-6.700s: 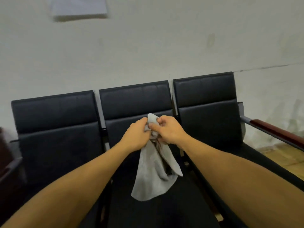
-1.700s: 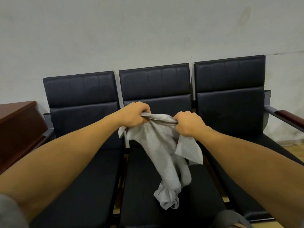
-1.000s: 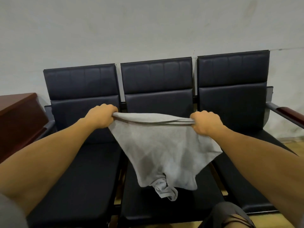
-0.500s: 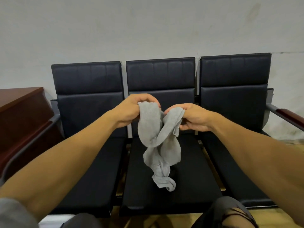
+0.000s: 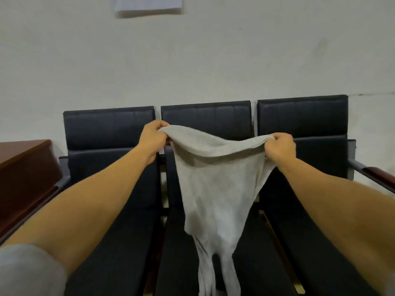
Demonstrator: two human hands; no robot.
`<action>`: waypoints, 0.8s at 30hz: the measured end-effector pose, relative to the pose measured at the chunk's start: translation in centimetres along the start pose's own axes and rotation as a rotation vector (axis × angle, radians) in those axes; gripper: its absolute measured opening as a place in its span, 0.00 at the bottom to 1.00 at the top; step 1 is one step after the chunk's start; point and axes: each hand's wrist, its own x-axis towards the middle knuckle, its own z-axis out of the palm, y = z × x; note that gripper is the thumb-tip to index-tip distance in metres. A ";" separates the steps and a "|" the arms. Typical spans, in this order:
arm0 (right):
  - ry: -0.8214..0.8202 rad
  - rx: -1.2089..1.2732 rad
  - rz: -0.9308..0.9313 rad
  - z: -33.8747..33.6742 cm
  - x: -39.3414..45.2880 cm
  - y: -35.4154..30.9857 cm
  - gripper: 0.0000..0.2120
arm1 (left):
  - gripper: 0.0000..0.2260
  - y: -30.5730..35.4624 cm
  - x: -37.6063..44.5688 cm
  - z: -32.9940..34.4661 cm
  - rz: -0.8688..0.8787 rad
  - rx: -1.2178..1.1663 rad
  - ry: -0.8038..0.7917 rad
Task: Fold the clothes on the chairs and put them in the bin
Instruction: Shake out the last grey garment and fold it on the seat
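Observation:
A light grey garment [image 5: 215,189] hangs spread in the air in front of the middle black chair [image 5: 206,118]. My left hand [image 5: 152,136] grips its upper left corner and my right hand [image 5: 279,147] grips its upper right corner, both held up at backrest height. The cloth sags between my hands and narrows downward to two thin strips that trail over the seat at the bottom of the view. No bin is in view.
Three joined black chairs stand against a pale wall, the left chair [image 5: 109,129] and the right chair [image 5: 302,116] bare. A dark wooden cabinet [image 5: 23,165] stands at the left. A wood-topped armrest [image 5: 378,175] sticks out at the right. A paper sheet [image 5: 147,5] hangs on the wall.
Half a second ago my hands were close together with the garment bunched between them. They have since moved apart and upward, stretching the cloth wide and letting it hang longer.

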 end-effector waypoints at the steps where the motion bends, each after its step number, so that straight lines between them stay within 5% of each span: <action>1: 0.052 -0.017 -0.032 -0.8 0.8 -0.3 0.12 | 0.07 0.3 0.8 -0.9 0.021 -0.014 0.036; 5: 0.169 -0.146 -0.183 -3.4 1.8 0.4 0.13 | 0.07 -0.8 1.4 -4.4 0.111 0.035 0.053; 8: 0.074 -0.276 -0.355 -4.5 -0.2 3.9 0.13 | 0.08 -3.8 -1.0 -5.8 0.166 0.278 -0.024; 12: -0.378 -0.539 -0.412 -4.2 -5.6 12.6 0.18 | 0.07 -11.4 -7.4 -5.7 0.117 0.523 -0.327; 15: -0.911 -0.691 -0.286 -2.3 -9.4 20.0 0.15 | 0.11 -16.8 -11.8 -4.5 -0.167 0.600 -0.884; 18: -1.358 -0.766 -0.035 0.4 -11.4 25.7 0.22 | 0.41 -22.4 -14.2 -1.8 -0.456 0.794 -1.213; 20: -1.305 -0.771 0.025 2.6 -11.3 28.8 0.24 | 0.45 -26.1 -14.5 0.3 -0.489 0.834 -1.165; 24: -1.048 -0.703 -0.057 8.9 -9.6 32.6 0.09 | 0.36 -32.3 -12.7 6.0 -0.487 0.786 -0.847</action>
